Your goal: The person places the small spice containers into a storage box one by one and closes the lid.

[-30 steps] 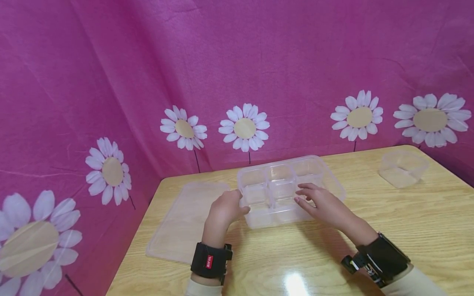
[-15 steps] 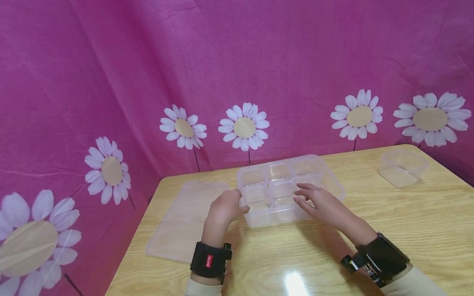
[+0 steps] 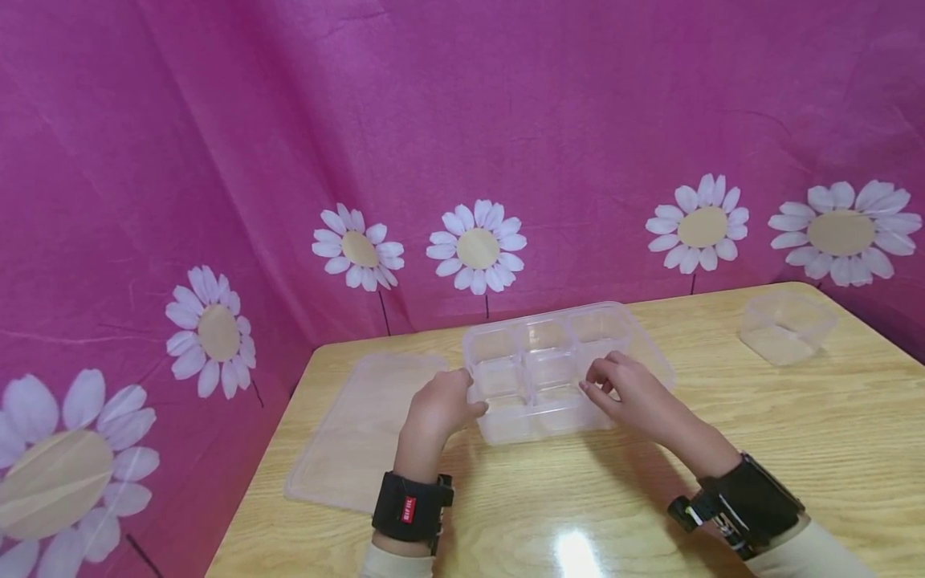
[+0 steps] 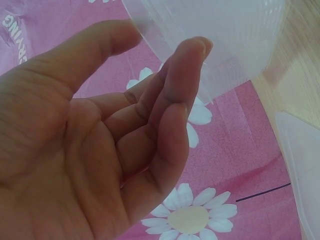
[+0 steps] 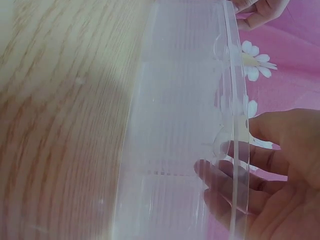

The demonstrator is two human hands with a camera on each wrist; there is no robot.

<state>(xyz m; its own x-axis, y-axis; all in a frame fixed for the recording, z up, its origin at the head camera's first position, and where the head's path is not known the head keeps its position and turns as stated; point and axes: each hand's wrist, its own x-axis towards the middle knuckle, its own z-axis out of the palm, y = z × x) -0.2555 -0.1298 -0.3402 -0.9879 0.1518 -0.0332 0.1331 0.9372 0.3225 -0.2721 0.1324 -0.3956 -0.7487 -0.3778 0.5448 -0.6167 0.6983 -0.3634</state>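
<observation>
A clear plastic divided box [image 3: 520, 427] stands mid-table, its compartments showing from above. My left hand [image 3: 439, 405] holds its left end, thumb at the rim and bent fingers beside the outer wall; the left wrist view shows this hand [image 4: 115, 135] close up. Over the front right part of the box is my right hand [image 3: 636, 395], thumb and index tips near each other. In the right wrist view, fingers of that hand [image 5: 270, 185] show through the clear wall, apart from the thumb. I cannot make out a grip there.
A flat clear lid [image 3: 354, 449] lies left of the box. A small clear cup [image 3: 788, 331] sits near the table's right back edge. Behind the wooden table [image 3: 549, 490] hangs a pink cloth [image 3: 578, 144] with white flowers.
My right hand's thumb and fingers have drawn closer together and shifted slightly right. The left hand, the box, the lid and the cup stay where they were.
</observation>
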